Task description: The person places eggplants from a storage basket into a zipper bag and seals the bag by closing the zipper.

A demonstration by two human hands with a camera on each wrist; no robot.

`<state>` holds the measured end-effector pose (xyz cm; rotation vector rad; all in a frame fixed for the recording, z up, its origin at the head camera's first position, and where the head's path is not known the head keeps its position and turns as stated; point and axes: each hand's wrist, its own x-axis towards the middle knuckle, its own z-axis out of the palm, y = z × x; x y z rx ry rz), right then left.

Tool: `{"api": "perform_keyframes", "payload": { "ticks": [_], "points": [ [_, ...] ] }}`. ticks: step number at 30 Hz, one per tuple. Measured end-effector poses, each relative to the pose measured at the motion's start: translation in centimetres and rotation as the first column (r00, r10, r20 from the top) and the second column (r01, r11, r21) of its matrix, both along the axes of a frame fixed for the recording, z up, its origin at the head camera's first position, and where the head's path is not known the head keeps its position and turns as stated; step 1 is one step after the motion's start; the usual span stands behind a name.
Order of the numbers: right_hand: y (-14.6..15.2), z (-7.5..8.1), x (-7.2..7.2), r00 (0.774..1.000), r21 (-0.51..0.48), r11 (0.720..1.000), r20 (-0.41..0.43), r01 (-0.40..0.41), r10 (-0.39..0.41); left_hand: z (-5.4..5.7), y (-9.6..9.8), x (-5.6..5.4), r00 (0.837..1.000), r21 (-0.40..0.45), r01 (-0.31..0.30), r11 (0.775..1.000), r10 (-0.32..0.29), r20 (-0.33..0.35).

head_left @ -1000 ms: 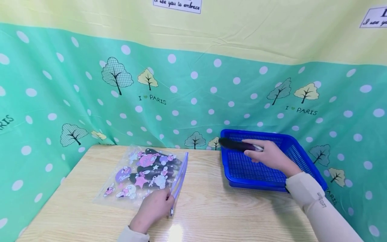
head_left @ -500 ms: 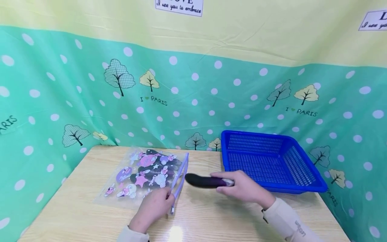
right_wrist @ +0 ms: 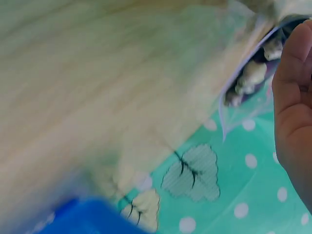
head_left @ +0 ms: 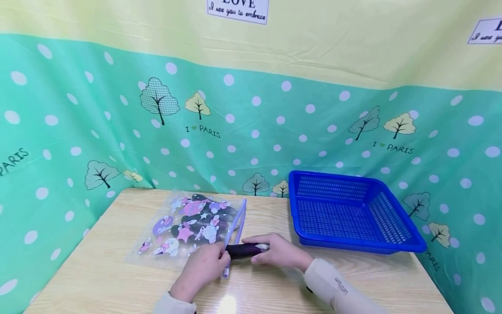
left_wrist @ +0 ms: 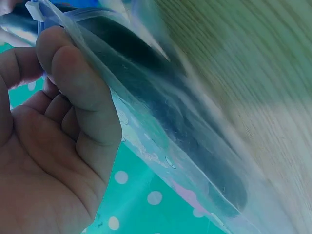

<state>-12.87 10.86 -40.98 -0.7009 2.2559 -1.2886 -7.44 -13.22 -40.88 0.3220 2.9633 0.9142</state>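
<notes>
At the bag's mouth, my left hand (head_left: 205,265) pinches the edge of a clear zip bag (head_left: 150,237) printed with pink and purple cartoon figures. My right hand (head_left: 279,252) holds a dark purple eggplant (head_left: 244,250) by its pale stem end. The eggplant's far end is inside the bag mouth, hidden behind the left hand in the head view. Through the plastic in the left wrist view, a long dark eggplant (left_wrist: 161,97) shows beside the left fingers (left_wrist: 78,83). Several eggplant stems (right_wrist: 253,75) show in the bag opening in the right wrist view.
A blue perforated plastic basket (head_left: 333,218) stands at the back right of the wooden table (head_left: 98,270), with nothing in it. A green polka-dot cloth (head_left: 266,131) hangs behind and at both sides of the table.
My right hand has carried the eggplant from over the blue basket leftward and down to the bag, and its tip has entered the mouth. The left hand keeps its hold on the bag edge.
</notes>
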Motion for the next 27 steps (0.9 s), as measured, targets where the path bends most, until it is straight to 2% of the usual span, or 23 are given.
{"api": "perform_keyframes", "payload": {
  "ticks": [4,7,9,12,15,19,22,27],
  "points": [
    [-2.0,-0.8,-0.5,0.996,-0.053,0.998,0.087,-0.016,0.021,0.0,-0.1,0.0,1.000,0.003,0.006,1.000,-0.006,-0.006],
    [-3.2,-1.3,-1.0,0.997,-0.048,0.998,0.068,-0.035,0.038,-0.1,-0.2,-0.1,1.000,0.009,0.005,1.000,-0.005,-0.001],
    [-3.8,-1.7,-1.4,0.999,-0.030,0.998,0.017,-0.050,0.051,-0.1,-0.2,-0.1,1.000,0.016,0.009,1.000,-0.009,-0.001],
    [-4.8,-2.2,-1.8,0.989,0.039,0.997,-0.132,-0.063,0.068,-0.2,-0.2,-0.2,1.000,0.029,0.017,0.999,-0.017,0.005],
    [-5.9,-2.5,-1.9,0.952,0.125,0.992,-0.301,-0.023,0.059,-0.2,-0.1,-0.2,1.000,0.032,0.022,0.999,-0.022,-0.001],
    [-7.1,-2.7,-1.9,0.897,0.217,0.974,-0.439,0.062,0.041,-0.3,-0.1,-0.2,1.000,0.036,0.024,0.999,-0.024,-0.019],
    [-7.4,-2.6,-1.9,0.868,0.273,0.957,-0.494,0.104,0.046,-0.3,0.0,-0.1,0.999,0.057,0.031,0.998,-0.030,-0.013],
    [-7.2,-2.5,-2.4,0.838,0.348,0.923,-0.543,0.167,0.053,-0.2,0.1,-0.2,0.999,0.096,0.037,0.995,-0.039,0.015]
  ]
}}
